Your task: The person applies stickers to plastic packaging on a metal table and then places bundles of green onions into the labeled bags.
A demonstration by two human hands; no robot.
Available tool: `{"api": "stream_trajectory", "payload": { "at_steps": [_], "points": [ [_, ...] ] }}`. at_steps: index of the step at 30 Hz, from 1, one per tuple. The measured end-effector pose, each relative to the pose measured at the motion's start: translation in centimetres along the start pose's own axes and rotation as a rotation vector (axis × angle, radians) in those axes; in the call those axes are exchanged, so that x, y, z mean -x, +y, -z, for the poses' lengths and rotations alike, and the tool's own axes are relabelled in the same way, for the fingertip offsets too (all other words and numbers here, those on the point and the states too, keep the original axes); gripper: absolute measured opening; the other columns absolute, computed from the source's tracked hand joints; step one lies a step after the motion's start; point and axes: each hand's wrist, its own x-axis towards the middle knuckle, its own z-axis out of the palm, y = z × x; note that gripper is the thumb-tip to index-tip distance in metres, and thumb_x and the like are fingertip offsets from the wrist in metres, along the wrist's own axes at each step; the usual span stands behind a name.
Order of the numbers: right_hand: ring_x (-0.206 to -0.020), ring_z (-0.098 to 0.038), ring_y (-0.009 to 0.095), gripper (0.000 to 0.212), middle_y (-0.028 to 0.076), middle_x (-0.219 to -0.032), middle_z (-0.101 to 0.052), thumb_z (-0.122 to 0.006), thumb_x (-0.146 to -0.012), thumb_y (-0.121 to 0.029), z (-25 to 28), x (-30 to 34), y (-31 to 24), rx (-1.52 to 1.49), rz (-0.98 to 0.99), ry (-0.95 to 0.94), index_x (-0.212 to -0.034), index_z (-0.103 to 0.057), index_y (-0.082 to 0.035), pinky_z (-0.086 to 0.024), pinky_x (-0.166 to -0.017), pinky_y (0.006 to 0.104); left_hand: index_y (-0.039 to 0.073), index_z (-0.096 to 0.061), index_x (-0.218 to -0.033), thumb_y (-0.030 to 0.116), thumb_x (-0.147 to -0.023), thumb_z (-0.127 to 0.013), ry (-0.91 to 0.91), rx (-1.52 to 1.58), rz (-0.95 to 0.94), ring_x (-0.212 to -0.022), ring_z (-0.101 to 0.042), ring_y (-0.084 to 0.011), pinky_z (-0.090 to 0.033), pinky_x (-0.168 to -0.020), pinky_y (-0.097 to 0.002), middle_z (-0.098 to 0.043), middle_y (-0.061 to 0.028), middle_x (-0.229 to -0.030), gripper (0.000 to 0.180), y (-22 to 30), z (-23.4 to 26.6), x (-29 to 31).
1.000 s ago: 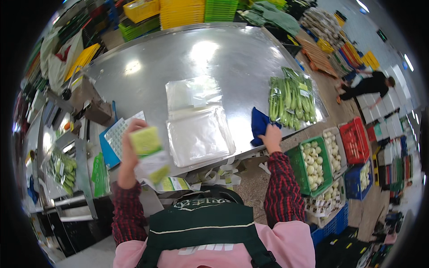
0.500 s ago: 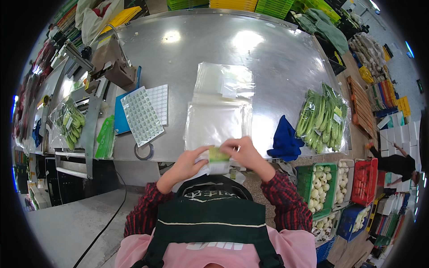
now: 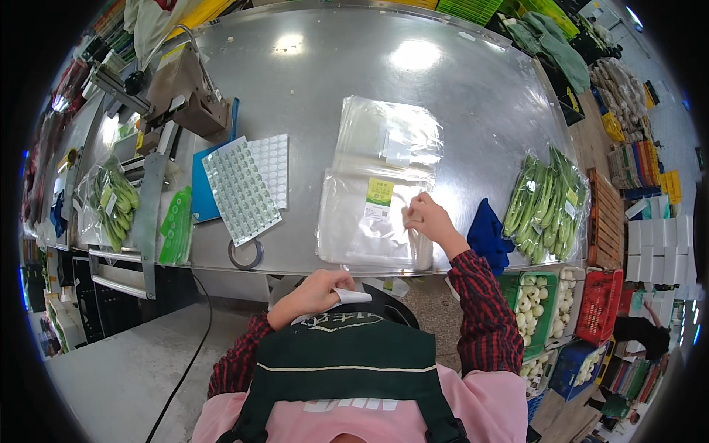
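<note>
One label [image 3: 379,198] lies on the upper face of the bags [image 3: 353,240]. Left hand [image 3: 314,292] pinches a white strip [image 3: 353,296]; right hand [image 3: 430,217], fingers curled, over the bags' right side, grip unclear. Bags: probably light, limp, slippery; best lifted by an edge. Versus earlier frame: label between both hands then; hands now apart.

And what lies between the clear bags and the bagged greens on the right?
In the head view, a blue cloth lies there, to the right of the right hand.
</note>
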Motion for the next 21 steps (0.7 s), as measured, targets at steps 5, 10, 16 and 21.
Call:
{"api": "stream_trajectory", "payload": {
  "at_steps": [5, 10, 16, 21],
  "points": [
    [-0.075, -0.061, 0.009, 0.014, 0.001, -0.081, -0.061, -0.071, -0.082, -0.013, 2.0, -2.2, 3.1, -0.427, -0.253, -0.14, -0.09, -0.066, -0.003, -0.045, -0.06, 0.0257, 0.0, -0.061, -0.092, -0.006, -0.078, -0.055, 0.088, -0.001, -0.125, -0.065, -0.059, -0.024, -0.047, -0.062, -0.0331, -0.062, -0.0126, -0.074, 0.016, -1.0, 1.3, -1.0],
    [-0.08, -0.062, 0.011, 0.017, 0.005, -0.092, -0.065, -0.062, -0.087, -0.006, 7.6, -5.1, -1.0, -0.751, -0.174, 0.642, -0.103, -0.062, -0.001, -0.048, -0.065, 0.026, 0.005, -0.062, -0.09, 0.0, -0.078, -0.057, 0.33, -0.075, -0.036, -0.06, -0.061, -0.0357, -0.047, -0.058, -0.0398, -0.061, -0.0171, -0.067, 0.014, -0.7, 2.6, -2.8],
    [-0.065, -0.055, 0.009, 0.029, 0.002, -0.076, -0.064, -0.081, -0.078, -0.018, 0.2, 1.8, -13.3, -0.802, -0.17, -0.212, -0.097, -0.069, 0.0, -0.047, -0.061, 0.0258, 0.001, -0.063, -0.102, 0.0, -0.082, -0.058, 0.52, -0.31, -0.304, -0.059, -0.052, -0.0187, -0.042, -0.055, -0.0338, -0.055, -0.0107, -0.063, 0.021, -0.2, 4.3, -6.2],
    [-0.067, -0.06, 0.019, 0.015, 0.009, -0.076, -0.067, -0.075, -0.078, -0.012, 0.5, 1.8, -13.5, -0.439, 0.178, 0.161, -0.09, -0.071, -0.003, -0.046, -0.063, 0.0298, 0.009, -0.056, -0.133, 0.004, -0.085, -0.062, 0.311, 0.039, -0.062, -0.056, -0.039, -0.0068, -0.034, -0.052, -0.0252, -0.039, -0.0034, -0.056, 0.048, 5.7, 4.4, -4.4]
  ]
}}
